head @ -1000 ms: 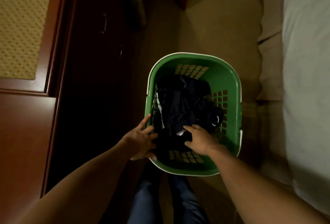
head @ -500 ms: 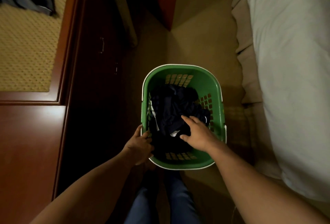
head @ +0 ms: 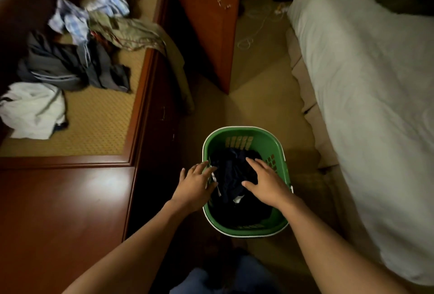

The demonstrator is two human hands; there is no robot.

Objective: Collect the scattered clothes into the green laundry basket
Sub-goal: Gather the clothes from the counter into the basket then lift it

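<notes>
The green laundry basket (head: 244,133) stands on the carpet in front of my legs, holding dark clothes (head: 232,169). My left hand (head: 195,185) hovers over the basket's left rim with fingers spread. My right hand (head: 265,181) is flat, fingers straight, over the dark clothes inside. On the raised wooden platform at the left lie scattered clothes: a white garment (head: 32,110), a grey pile (head: 68,66), a blue checked shirt (head: 94,9) and a khaki piece (head: 133,33) that hangs over the platform's edge.
A bed with a pale cover (head: 366,87) fills the right side. A wooden cabinet door (head: 211,16) stands behind the basket. White cables (head: 253,26) lie on the carpet at the back. The glossy wooden platform edge (head: 70,200) runs along the left.
My view has risen and tipped up, so the clothes on the platform now show. My left hand has let go of the basket's rim and opened. My right hand has lifted and flattened.
</notes>
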